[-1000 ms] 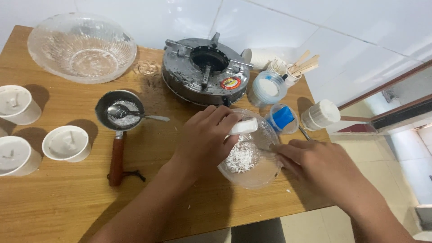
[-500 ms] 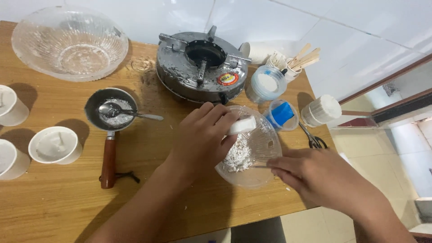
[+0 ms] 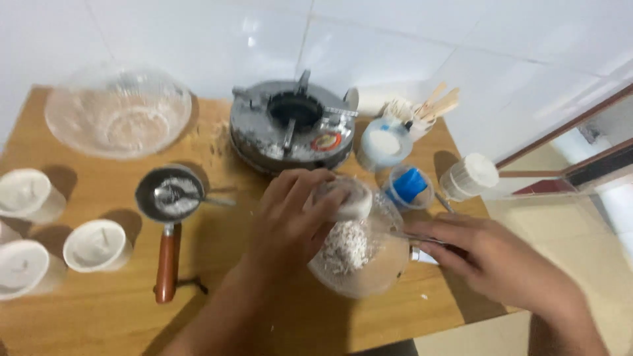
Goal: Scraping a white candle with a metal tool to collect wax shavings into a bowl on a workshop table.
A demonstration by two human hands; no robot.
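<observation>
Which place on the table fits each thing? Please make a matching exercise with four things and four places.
Things:
1. large glass bowl
2. small pan with wooden handle
3. gas burner
4. white lump

Places:
a. in the left hand
b. back middle of the table
c. back left corner
d. left of the left hand, a spoon in it

Pairs: 1-c, 2-d, 3-b, 4-a
</observation>
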